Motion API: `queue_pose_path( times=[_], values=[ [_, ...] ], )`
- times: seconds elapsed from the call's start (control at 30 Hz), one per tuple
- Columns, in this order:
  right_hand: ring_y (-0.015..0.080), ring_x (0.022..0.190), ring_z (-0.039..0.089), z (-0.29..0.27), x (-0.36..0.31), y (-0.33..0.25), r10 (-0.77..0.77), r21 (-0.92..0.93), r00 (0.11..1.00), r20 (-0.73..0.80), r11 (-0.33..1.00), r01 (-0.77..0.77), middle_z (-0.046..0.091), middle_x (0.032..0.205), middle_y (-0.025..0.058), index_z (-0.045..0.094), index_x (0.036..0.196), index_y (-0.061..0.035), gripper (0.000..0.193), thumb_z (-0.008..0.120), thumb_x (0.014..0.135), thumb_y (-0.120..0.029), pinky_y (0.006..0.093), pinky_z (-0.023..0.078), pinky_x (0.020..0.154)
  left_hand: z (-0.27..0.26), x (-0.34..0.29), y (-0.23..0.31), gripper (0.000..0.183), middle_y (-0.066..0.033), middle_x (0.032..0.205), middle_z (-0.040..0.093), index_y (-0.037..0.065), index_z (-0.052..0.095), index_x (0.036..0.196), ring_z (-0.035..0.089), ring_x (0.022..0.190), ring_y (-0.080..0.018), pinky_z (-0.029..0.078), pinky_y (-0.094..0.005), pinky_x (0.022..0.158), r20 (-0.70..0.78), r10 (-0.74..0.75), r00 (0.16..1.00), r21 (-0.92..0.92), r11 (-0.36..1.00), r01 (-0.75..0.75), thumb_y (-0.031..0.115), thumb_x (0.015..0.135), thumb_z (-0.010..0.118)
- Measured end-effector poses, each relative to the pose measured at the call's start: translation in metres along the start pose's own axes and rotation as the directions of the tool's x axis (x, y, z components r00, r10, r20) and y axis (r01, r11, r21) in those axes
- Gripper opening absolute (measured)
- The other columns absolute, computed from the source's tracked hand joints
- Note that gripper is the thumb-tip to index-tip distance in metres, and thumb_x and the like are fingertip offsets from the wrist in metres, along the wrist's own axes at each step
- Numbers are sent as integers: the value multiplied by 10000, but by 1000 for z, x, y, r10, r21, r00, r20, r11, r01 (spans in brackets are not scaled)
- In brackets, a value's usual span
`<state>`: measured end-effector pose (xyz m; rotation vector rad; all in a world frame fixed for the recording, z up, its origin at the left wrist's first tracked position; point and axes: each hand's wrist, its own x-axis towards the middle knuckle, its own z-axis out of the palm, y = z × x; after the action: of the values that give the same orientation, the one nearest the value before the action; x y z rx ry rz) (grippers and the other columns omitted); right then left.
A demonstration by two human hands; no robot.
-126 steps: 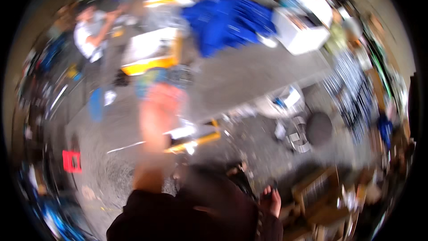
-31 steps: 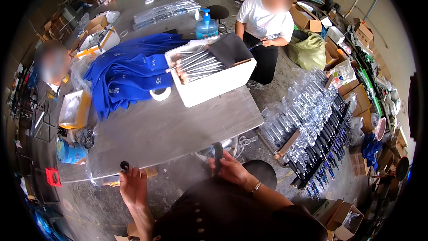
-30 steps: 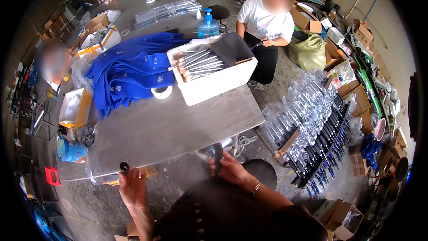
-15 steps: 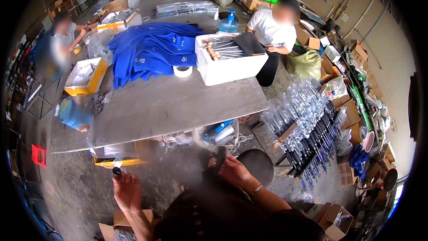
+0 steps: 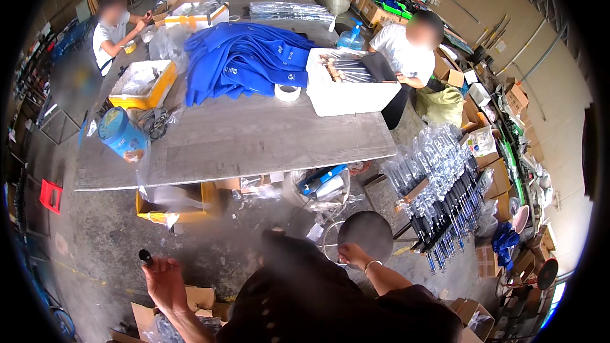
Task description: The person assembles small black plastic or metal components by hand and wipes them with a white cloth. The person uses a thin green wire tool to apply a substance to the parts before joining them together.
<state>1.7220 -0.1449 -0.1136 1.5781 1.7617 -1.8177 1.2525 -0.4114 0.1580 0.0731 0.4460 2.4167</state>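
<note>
My left hand [image 5: 166, 284] is raised at the lower left, its fingers closed on a small black round-ended piece [image 5: 145, 256] that sticks out above the fingertips. What kind of piece it is does not show. At the lower middle, my right hand [image 5: 355, 255] has its fingers curled at the near-left edge of a stool's round black seat [image 5: 370, 235]. Anything inside those fingers is hidden. A metal ring [image 5: 325, 241] shows beside the seat. My dark clothing, blurred in part, fills the space between both hands.
Ahead stands a grey table [image 5: 254, 146] with blue cloth pieces [image 5: 238, 63], a white foam box [image 5: 349, 98] and a blue bucket [image 5: 121, 132]. Plastic-wrapped poles [image 5: 438, 171] lie at right. Open cartons [image 5: 200, 298] sit by my left arm. Two people sit at the table's sides.
My right hand has moved down and right to the stool; the black piece it held before no longer shows. The left hand has shifted slightly left and down, keeping its piece. The view has shifted.
</note>
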Motion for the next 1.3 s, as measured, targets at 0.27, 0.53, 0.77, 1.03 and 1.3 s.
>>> queue_pose_path(
  times=[0.27,0.53,0.77,1.03,1.3],
  values=[
    [120,677,612,20,-36,29,483,-230,861,162,867,-443,637,803,0,540,771,-140,173,559,912,-237,276,513,602,11,0,31,141,-4,800,382,43,539,978,385,787,-138,360,-343,865,-128,159,979,4,987,-160,179,949,561],
    [169,749,630,75,19,-55,386,-378,825,413,897,-230,656,889,27,660,1012,-99,190,601,915,-251,349,548,687,-30,19,70,127,-13,802,357,31,516,955,371,779,-147,356,-332,862,-107,218,970,-29,975,-222,156,962,532],
    [171,755,633,103,66,-141,337,-362,865,372,911,-199,658,887,31,657,1012,-95,192,599,914,-250,350,545,687,-20,77,118,158,-19,799,347,28,470,916,365,776,-155,356,-339,857,-172,223,960,28,975,-221,169,978,507],
    [173,761,635,130,117,-223,300,-305,912,280,928,-212,660,885,35,654,1012,-90,196,598,913,-249,351,542,688,-11,171,178,134,-25,813,376,38,489,924,381,775,-160,353,-336,841,-114,224,968,142,968,-208,164,967,507],
    [175,768,637,160,139,-266,357,-326,902,243,906,-271,663,883,40,650,1013,-86,199,596,911,-249,353,538,688,21,233,202,98,-16,824,388,58,538,927,391,787,-148,350,-338,871,-376,339,862,92,940,-330,156,938,546]
  ],
)
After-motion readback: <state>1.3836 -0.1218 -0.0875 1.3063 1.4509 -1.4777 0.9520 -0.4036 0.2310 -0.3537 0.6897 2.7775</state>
